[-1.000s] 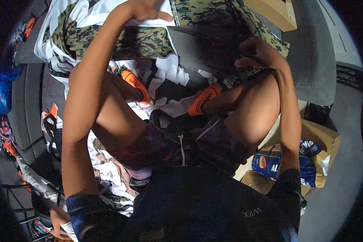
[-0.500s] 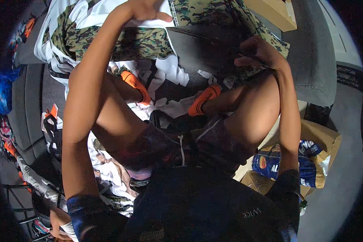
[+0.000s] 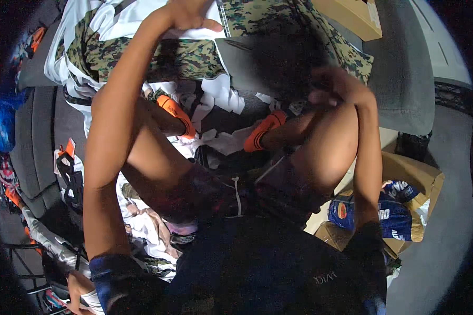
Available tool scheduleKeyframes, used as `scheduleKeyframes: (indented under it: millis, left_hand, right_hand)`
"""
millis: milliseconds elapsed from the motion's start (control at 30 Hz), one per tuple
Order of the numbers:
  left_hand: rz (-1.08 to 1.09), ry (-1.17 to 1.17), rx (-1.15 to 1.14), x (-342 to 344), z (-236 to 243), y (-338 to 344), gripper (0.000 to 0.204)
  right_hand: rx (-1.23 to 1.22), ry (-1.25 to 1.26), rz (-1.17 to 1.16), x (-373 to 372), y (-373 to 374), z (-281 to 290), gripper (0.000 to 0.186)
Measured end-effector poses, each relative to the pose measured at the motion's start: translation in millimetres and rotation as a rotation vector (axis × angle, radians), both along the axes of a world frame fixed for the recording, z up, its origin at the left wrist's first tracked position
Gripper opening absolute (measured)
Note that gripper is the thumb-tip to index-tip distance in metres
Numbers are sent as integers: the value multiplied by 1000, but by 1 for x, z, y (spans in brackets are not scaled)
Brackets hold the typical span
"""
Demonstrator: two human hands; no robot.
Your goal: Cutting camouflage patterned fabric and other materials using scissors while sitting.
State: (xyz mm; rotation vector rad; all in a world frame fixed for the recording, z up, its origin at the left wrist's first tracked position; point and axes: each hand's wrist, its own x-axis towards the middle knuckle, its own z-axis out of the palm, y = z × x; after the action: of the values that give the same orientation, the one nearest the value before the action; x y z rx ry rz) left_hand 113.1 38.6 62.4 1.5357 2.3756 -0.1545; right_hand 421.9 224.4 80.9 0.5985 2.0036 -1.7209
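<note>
My left hand (image 3: 189,16) lies with its thumb stretched out over white fabric (image 3: 123,21), its other fingers partly past the top edge. By the thumb tip runs a narrow pale strip with dark marks (image 3: 224,21), like the edge of a ruler. Green camouflage fabric (image 3: 268,16) spreads on both sides of it over a grey padded surface (image 3: 404,100). Above my right knee, in deep shadow, is my right hand (image 3: 335,88). Motion smears its fingers, so whether it holds anything is hidden.
White fabric scraps (image 3: 223,94) litter the floor around my orange socks (image 3: 265,131). An open cardboard box (image 3: 420,170) holds blue and gold packages (image 3: 370,210) at right. Another box (image 3: 352,18) stands at the far right. At lower left shows another person's arm (image 3: 79,289).
My right hand has come back toward me, down to just above my right knee, and its forearm has shifted slightly left. My left hand stays nearly in place.
</note>
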Motion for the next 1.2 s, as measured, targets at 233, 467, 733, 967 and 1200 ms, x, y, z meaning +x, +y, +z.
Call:
scheduleKeyframes:
  millis: [233, 467, 733, 967, 1200]
  left_hand:
    - [13, -144, -22, 2, 12, 0, 95]
    - [-223, -304, 279, -21, -10, -5, 79]
    - [-397, -387, 423, -24, -2, -21, 54]
    - [-429, -519, 502, 2, 1, -26, 23]
    - [-361, -579, 432, -4, -8, -29, 29]
  right_hand:
    - [-264, -64, -220, 60, -130, -19, 25]
    - [-99, 93, -346, 49, -197, -58, 30]
    - [67, 377, -464, 44, -220, -77, 30]
    - [-59, 283, -546, 25, -205, -80, 26]
    - [95, 295, -433, 10, -195, -75, 25]
